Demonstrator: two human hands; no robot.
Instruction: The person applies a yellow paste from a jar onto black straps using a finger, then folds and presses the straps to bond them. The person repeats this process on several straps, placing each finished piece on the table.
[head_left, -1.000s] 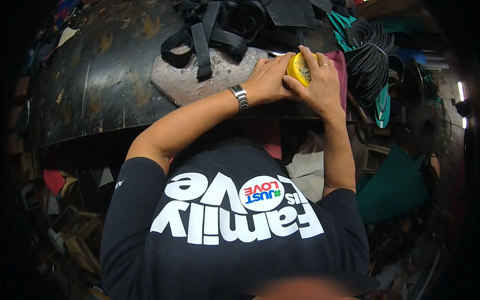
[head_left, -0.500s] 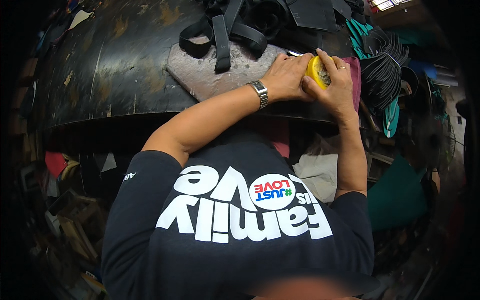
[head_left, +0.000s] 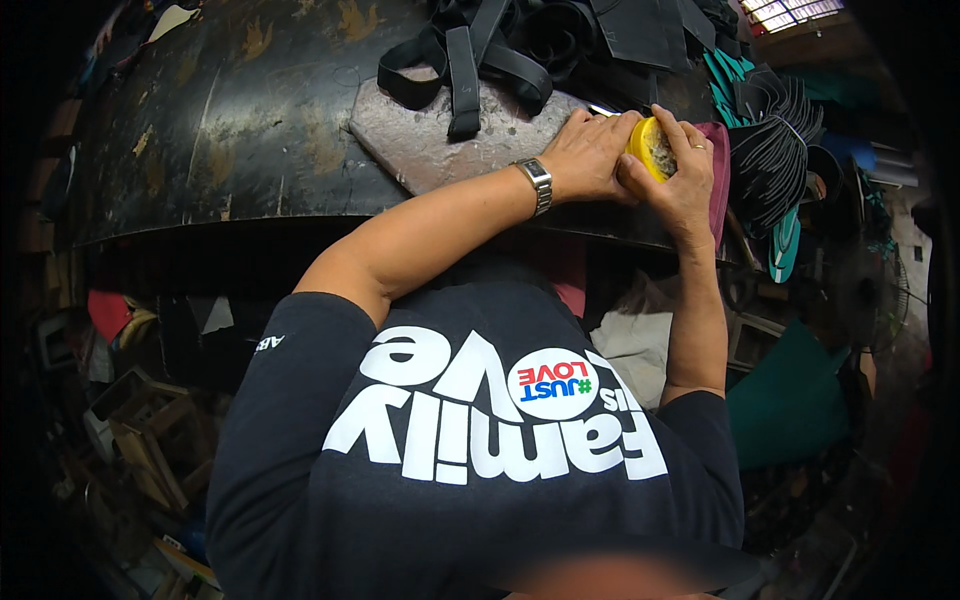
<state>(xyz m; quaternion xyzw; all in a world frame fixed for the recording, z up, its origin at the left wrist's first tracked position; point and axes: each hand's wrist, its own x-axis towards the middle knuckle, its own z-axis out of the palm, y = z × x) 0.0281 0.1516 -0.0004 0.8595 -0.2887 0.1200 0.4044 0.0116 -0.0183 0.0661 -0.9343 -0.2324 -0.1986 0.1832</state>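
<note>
In my right hand point(head_left: 688, 185) is a round yellow-rimmed object point(head_left: 641, 139) with a mottled grey face, tilted on its side. Fingers and thumb curl around its edge; its exact kind is unclear. My left hand point(head_left: 592, 155), below a wristwatch point(head_left: 540, 185), is closed right beside it, its fingertips against or behind the yellow rim. What the left fingers hold is hidden. A thin shiny metal piece point(head_left: 601, 110) shows just beyond the left knuckles. Both hands are over the near edge of the dark worktable point(head_left: 250, 150).
Left of my hands lies a flat greyish stone-like slab point(head_left: 420, 145), with black straps point(head_left: 464, 85) across it. Maroon cloth point(head_left: 720, 180) hangs at the table edge beside my right hand. A bundle of black cut sheets point(head_left: 768, 150) and teal sole-shaped pieces point(head_left: 785, 245) sits farther right.
The whole view has shifted slightly, so the table and hands appear a little farther right. Both hands keep nearly the same grip around the yellow-rimmed object.
</note>
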